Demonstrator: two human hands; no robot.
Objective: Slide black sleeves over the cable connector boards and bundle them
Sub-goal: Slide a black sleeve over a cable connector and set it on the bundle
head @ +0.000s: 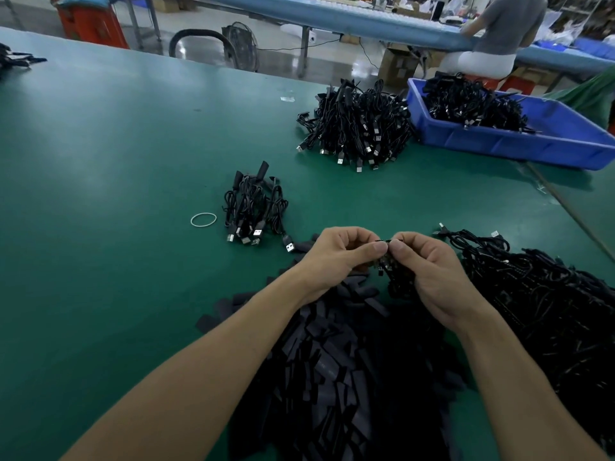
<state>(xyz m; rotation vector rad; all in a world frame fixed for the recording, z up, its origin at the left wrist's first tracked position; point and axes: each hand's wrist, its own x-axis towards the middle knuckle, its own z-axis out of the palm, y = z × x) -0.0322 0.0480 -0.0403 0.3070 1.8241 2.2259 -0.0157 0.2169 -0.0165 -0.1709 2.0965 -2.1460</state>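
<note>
Both hands meet above a heap of flat black sleeves [336, 354] on the green table. My left hand [336, 257] pinches the top end of a black sleeve [382, 241]. My right hand [429, 271] grips a cable connector board [387, 266] with small parts on it, and its thumb touches the left thumb. How far the sleeve covers the board is hidden by my fingers. A pile of loose black cables [539, 294] lies to the right of my right hand. A small group of sleeved cables [254, 207] with USB plugs lies ahead on the left.
A white rubber band [203, 219] lies left of the small group. A large bundled cable pile [356, 124] sits further back, next to a blue bin [519, 141] holding more cables. A person sits at another bench [349, 18] behind.
</note>
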